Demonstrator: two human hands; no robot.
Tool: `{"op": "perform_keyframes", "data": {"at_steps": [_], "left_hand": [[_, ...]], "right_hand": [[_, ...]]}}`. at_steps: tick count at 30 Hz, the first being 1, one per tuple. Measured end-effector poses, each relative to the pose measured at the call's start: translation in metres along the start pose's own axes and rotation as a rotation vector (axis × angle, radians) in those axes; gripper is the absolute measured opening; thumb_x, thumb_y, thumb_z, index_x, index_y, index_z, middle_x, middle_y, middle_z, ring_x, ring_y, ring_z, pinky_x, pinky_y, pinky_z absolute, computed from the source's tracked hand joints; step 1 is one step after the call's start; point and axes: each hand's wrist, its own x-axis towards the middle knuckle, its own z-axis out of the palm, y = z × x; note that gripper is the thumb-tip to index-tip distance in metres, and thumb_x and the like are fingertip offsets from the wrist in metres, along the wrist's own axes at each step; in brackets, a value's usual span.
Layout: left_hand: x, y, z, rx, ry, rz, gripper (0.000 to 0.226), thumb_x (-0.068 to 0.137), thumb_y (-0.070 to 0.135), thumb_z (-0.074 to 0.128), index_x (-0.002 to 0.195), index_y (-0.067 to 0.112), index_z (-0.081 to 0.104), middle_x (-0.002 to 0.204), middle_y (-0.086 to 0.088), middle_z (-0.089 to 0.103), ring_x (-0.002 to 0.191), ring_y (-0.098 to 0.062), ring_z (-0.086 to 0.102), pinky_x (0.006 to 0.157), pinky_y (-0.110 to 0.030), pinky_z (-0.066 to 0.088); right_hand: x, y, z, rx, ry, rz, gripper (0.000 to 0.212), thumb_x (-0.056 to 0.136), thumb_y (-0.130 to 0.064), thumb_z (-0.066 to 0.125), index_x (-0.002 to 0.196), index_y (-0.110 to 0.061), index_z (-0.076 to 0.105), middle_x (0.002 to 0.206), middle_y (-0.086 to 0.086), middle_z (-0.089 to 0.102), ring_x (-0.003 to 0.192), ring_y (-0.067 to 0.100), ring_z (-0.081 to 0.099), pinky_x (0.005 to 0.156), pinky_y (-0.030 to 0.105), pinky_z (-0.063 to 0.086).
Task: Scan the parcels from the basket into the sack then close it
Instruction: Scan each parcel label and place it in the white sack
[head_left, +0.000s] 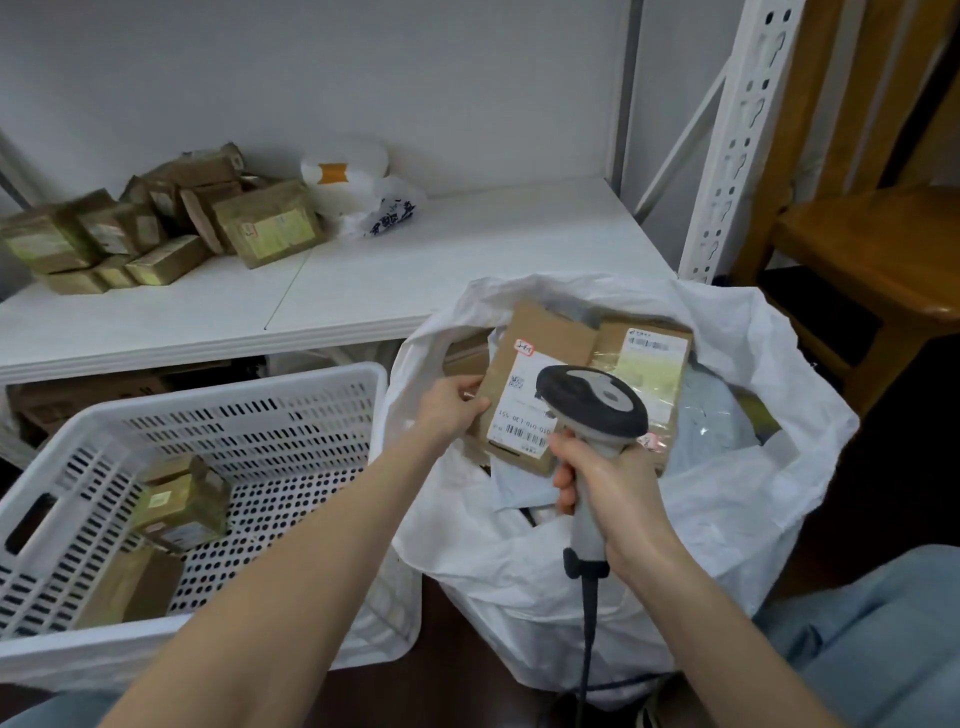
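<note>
One brown parcel (524, 384) with a white label lies over the open mouth of the sack (727, 493). I see the left hand (452, 410) pinching its left edge, thumb on top. The right hand (608, 488) is wrapped round the grip of the scanner (597, 400), whose dark head hangs just above the parcel's label. Its cable (587, 623) drops down the front of the sack.

Inside the sack, just beyond the held parcel, lies a taped parcel (649, 358) with a yellowish label. Just left of the sack stands the white perforated basket (249, 400), with a few small parcels (182, 504) on its floor.

Behind the sack runs a white shelf (415, 270). On it, well to the sack's left, I see a heap of boxes (156, 223) and a white bag (353, 187). A wooden chair (857, 249) stands behind the sack to its right.
</note>
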Motion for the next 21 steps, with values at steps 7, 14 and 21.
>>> {"op": "perform_keyframes", "data": {"at_steps": [7, 14, 21], "left_hand": [[0.034, 0.007, 0.041, 0.332, 0.004, 0.026, 0.030, 0.088, 0.035, 0.060, 0.116, 0.025, 0.066, 0.111, 0.000, 0.069, 0.105, -0.023, 0.062, 0.084, -0.032, 0.050], [0.014, -0.010, 0.011, 0.447, 0.124, 0.195, 0.045, 0.084, 0.033, 0.068, 0.126, 0.021, 0.059, 0.125, -0.002, 0.056, 0.116, -0.019, 0.053, 0.093, -0.035, 0.046], [-0.051, -0.039, -0.031, 0.697, 0.045, 0.407, 0.054, 0.088, 0.040, 0.064, 0.136, 0.019, 0.051, 0.136, 0.000, 0.047, 0.123, -0.018, 0.047, 0.093, -0.027, 0.038]], "right_hand": [[0.033, -0.004, -0.003, 0.021, 0.030, 0.045, 0.014, 0.085, -0.006, 0.066, 0.072, -0.004, 0.062, 0.053, 0.007, 0.054, 0.041, 0.014, 0.046, 0.044, 0.024, 0.040], [0.040, 0.003, 0.018, 0.025, -0.010, 0.068, 0.011, 0.084, -0.006, 0.067, 0.074, -0.005, 0.065, 0.052, 0.006, 0.056, 0.042, 0.015, 0.046, 0.046, 0.027, 0.042], [0.019, 0.002, 0.041, 0.036, -0.075, 0.093, 0.007, 0.086, -0.006, 0.066, 0.079, -0.004, 0.065, 0.049, 0.004, 0.054, 0.037, 0.011, 0.044, 0.041, 0.022, 0.041]]}}
